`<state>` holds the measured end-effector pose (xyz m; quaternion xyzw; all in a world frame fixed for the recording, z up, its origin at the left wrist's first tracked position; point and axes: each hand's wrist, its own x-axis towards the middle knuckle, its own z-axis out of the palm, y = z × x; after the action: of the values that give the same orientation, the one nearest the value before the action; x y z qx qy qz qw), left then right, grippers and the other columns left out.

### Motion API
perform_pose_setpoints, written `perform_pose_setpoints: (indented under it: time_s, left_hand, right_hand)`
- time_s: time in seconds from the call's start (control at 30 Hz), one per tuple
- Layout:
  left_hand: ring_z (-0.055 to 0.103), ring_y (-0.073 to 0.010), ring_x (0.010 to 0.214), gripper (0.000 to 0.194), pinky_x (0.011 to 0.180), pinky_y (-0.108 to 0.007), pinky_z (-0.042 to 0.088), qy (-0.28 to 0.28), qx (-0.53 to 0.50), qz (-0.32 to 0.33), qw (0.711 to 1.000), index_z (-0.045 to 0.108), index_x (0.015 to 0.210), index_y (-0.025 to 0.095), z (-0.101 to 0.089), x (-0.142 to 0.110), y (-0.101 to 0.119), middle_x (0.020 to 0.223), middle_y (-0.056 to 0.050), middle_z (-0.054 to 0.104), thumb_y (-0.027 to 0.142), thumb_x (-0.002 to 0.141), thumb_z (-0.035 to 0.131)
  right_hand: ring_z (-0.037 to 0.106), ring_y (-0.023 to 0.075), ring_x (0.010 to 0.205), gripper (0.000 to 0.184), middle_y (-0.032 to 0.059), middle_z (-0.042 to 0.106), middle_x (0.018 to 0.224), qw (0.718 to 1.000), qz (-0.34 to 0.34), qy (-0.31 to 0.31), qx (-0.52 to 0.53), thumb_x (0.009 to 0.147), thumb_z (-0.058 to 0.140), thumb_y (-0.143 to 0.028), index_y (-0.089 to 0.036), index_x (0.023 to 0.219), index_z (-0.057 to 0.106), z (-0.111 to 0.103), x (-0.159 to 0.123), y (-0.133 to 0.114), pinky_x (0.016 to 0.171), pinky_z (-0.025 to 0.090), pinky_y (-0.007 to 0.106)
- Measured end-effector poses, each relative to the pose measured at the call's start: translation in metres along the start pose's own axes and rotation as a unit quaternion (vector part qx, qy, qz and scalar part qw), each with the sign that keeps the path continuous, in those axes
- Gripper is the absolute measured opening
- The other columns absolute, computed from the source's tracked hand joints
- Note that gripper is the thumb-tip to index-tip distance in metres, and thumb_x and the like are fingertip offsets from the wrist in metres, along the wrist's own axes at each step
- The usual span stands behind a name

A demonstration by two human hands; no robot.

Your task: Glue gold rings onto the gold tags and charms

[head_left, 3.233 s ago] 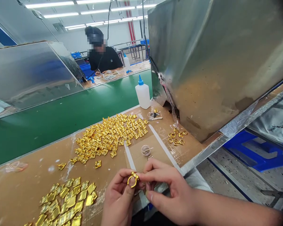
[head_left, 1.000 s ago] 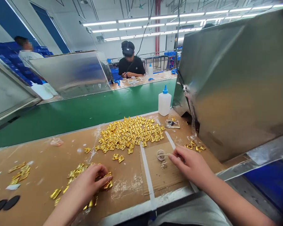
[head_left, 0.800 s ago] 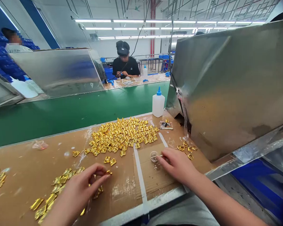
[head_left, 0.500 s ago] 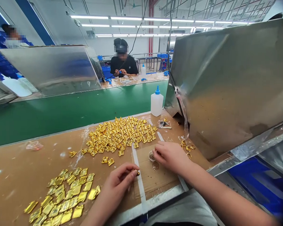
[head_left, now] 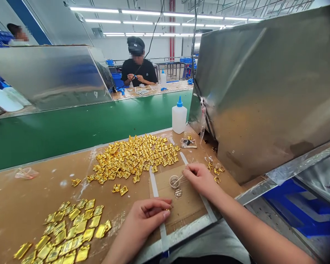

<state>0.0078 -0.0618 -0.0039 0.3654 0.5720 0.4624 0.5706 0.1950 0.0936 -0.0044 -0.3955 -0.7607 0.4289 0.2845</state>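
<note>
My right hand [head_left: 200,179] pinches a thin pale stick [head_left: 179,179], whose far end dips into a small round cup [head_left: 171,182]. The cup stands on a cardboard sheet [head_left: 188,211], beside a wet, shiny patch [head_left: 178,193]. Left of it, my left hand [head_left: 147,218] is closed, thumb and fingertips together over a small gold piece [head_left: 167,209] that is mostly hidden. Beyond my hands lies a heap of small gold metal pieces [head_left: 134,156]. More gold pieces [head_left: 78,229] lie flat in rough rows at the lower left.
Several gold rings [head_left: 217,171] lie right of my right hand. A white squeeze bottle [head_left: 179,119] with a blue cap stands at the table's back edge, before a green belt [head_left: 112,123]. A large metal panel [head_left: 269,99] rises at the right. Across the belt sits a person [head_left: 139,69].
My right hand has drawn back slightly from the cup, and the stick now shows. The left hand has come a little closer to the cup. The whole view has shifted slightly.
</note>
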Motion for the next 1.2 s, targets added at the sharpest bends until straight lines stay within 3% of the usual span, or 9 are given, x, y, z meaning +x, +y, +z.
perform_pose_setpoints:
  time_s: [0.1, 0.2, 0.4, 0.63, 1.2]
  left_hand:
    - [0.078, -0.0270, 0.101, 0.012, 0.091, -0.035, 0.062, 0.025, 0.026, 0.033, 0.999, 0.085, 0.082, 0.022, 0.006, 0.003, -0.006, 0.115, -0.011, 0.082, 0.032, 0.074, 0.086]
    - [0.078, -0.0229, 0.096, 0.017, 0.089, -0.033, 0.064, 0.078, 0.009, 0.066, 0.995, 0.081, 0.089, 0.024, 0.013, 0.005, -0.015, 0.107, -0.006, 0.082, 0.028, 0.073, 0.085]
    - [0.076, -0.0182, 0.089, 0.029, 0.083, -0.029, 0.066, 0.136, 0.060, 0.113, 0.982, 0.072, 0.102, 0.025, 0.021, 0.003, -0.024, 0.100, -0.001, 0.079, 0.023, 0.075, 0.083]
    - [0.074, -0.0155, 0.084, 0.034, 0.080, -0.027, 0.065, 0.140, 0.093, 0.137, 0.976, 0.067, 0.109, 0.027, 0.024, 0.003, -0.025, 0.099, 0.000, 0.077, 0.021, 0.079, 0.080]
    - [0.074, -0.0157, 0.086, 0.028, 0.080, -0.027, 0.064, 0.139, 0.116, 0.136, 0.974, 0.068, 0.109, 0.027, 0.025, 0.000, -0.021, 0.104, 0.000, 0.074, 0.022, 0.083, 0.078]
  right_hand:
    - [0.031, 0.0110, 0.050, 0.038, -0.0053, 0.034, 0.053, 0.998, 0.025, 0.025, 0.057, 0.092, 0.041, -0.041, -0.025, 0.059, 0.032, 0.004, -0.018, 0.002, 0.050, 0.028, 0.026]
    - [0.033, 0.0112, 0.049, 0.041, -0.0046, 0.037, 0.052, 0.995, 0.028, 0.028, 0.096, 0.092, 0.043, -0.044, -0.024, 0.058, 0.035, 0.011, -0.038, 0.002, 0.050, 0.030, 0.026]
    - [0.037, 0.0106, 0.055, 0.040, -0.0047, 0.039, 0.057, 0.993, -0.051, 0.011, 0.104, 0.093, 0.056, -0.034, -0.021, 0.058, 0.041, 0.021, -0.053, -0.002, 0.055, 0.029, 0.026]
    - [0.039, 0.0103, 0.056, 0.037, -0.0056, 0.041, 0.058, 0.993, -0.096, 0.011, 0.067, 0.095, 0.058, -0.026, -0.020, 0.061, 0.045, 0.025, -0.051, -0.004, 0.057, 0.028, 0.026]
    - [0.037, 0.0108, 0.058, 0.038, -0.0052, 0.039, 0.060, 0.994, -0.101, 0.002, 0.044, 0.096, 0.057, -0.023, -0.020, 0.063, 0.041, 0.026, -0.051, -0.006, 0.058, 0.027, 0.027]
